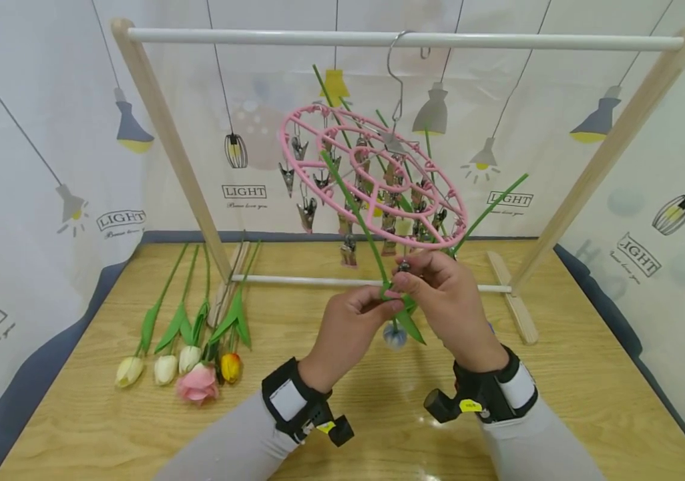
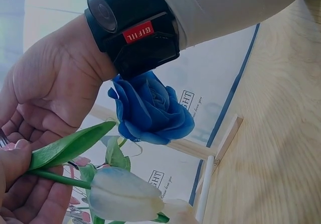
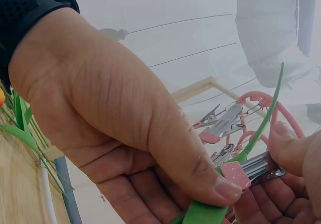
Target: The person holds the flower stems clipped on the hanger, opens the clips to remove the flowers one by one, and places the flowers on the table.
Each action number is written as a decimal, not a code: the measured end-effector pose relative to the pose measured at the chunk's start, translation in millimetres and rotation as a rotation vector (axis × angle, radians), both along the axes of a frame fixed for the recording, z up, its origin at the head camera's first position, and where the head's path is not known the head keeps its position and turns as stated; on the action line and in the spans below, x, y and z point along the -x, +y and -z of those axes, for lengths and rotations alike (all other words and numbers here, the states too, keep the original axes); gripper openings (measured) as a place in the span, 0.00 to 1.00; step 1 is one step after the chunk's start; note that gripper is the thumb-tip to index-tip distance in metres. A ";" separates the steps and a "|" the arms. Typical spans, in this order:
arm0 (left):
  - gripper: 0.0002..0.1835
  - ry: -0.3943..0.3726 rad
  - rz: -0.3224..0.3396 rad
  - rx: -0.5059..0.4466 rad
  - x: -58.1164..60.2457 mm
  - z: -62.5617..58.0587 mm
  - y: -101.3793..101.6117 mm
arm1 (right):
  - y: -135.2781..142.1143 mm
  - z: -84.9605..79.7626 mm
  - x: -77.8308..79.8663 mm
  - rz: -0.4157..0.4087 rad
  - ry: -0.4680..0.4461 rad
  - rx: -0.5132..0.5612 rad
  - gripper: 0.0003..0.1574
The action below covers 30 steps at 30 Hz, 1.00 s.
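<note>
A pale blue-white tulip [image 1: 394, 336] hangs head down, its green stem slanting up past the rim of a pink round clip hanger [image 1: 372, 217]. My left hand [image 1: 345, 327] pinches the tulip's stem and leaf between thumb and fingers. With thumb and fingers my right hand [image 1: 459, 310] grips a metal clip [image 3: 258, 166] below the hanger's near rim. The clip's pink tip [image 3: 235, 175] lies at the stem, beside the left thumb; whether its jaws bite the stem I cannot tell. A blue rose [image 2: 153, 111] hangs by the right wrist.
The tilted hanger hooks onto a white rail [image 1: 246, 38] on a wooden stand [image 1: 168, 140]. More metal clips [image 1: 306, 214] dangle from it, and several green stems rise through it. On the table's left lie white tulips [image 1: 165, 369], a pink flower [image 1: 198, 383] and an orange-yellow tulip [image 1: 231, 367].
</note>
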<state>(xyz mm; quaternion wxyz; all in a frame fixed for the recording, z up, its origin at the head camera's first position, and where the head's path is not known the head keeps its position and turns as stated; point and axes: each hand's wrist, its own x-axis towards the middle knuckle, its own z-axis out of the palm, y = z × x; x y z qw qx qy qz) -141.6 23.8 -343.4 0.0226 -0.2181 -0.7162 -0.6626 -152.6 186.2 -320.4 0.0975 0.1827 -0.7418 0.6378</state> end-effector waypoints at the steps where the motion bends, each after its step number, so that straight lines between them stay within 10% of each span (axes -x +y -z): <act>1: 0.10 0.002 0.002 0.001 -0.3 -0.3 0.1 | 0.0 0.1 -0.2 0.000 0.008 0.003 0.16; 30: 0.08 -0.001 -0.071 0.080 -6.7 0.2 -8.1 | 2.8 -0.2 -0.2 -0.022 0.101 0.041 0.07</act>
